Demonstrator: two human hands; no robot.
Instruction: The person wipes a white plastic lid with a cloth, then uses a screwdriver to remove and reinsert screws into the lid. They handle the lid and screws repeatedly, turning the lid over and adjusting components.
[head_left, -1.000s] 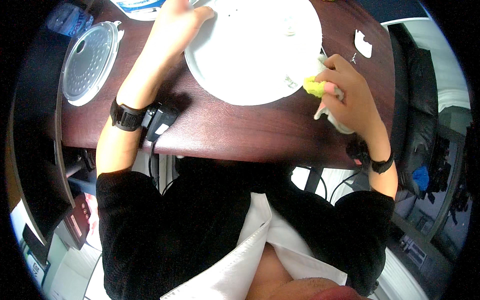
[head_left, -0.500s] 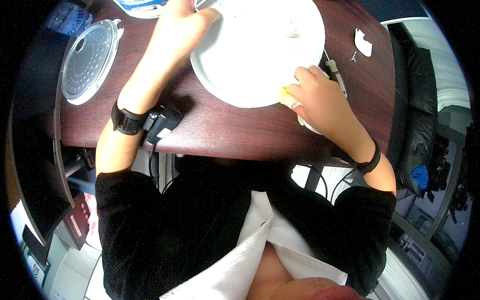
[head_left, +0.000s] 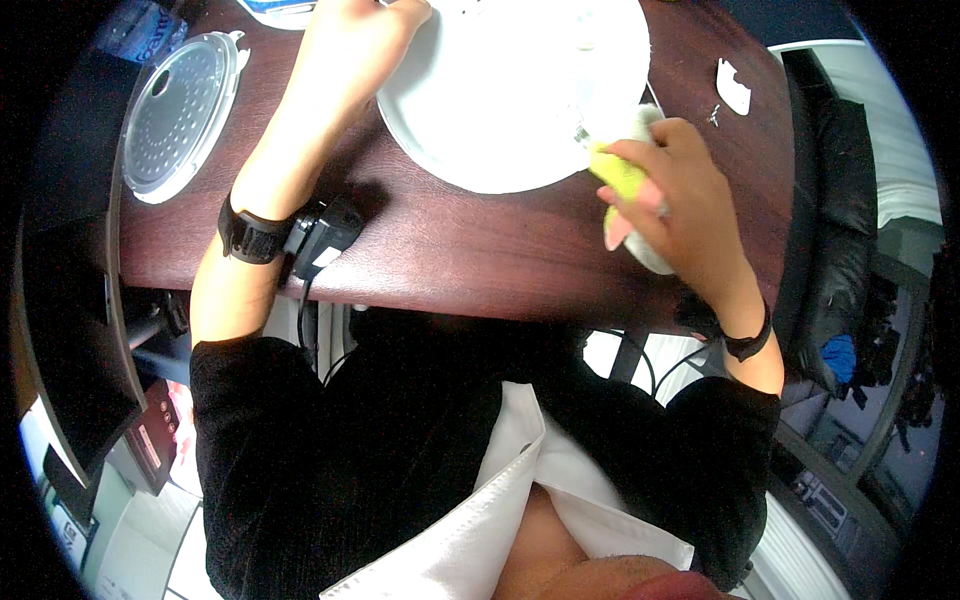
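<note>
A large white plate [head_left: 500, 110] lies on the dark wooden table [head_left: 450, 260]. My left hand [head_left: 350, 50] rests on the plate's left rim and grips it. My right hand [head_left: 670, 190] is closed around a yellow and white sponge [head_left: 622, 175] at the plate's right edge, with the yellow part touching the rim. Both wrists wear black bands.
A round clear perforated lid [head_left: 180, 115] lies at the table's left. A small black device [head_left: 322, 235] with a cable sits under my left wrist. A white scrap [head_left: 733, 87] lies at the far right. A dark chair back [head_left: 835, 220] stands to the right.
My right hand with the sponge moved left across the plate's lower right rim, then back to the right edge. My left hand stays on the plate's rim.
</note>
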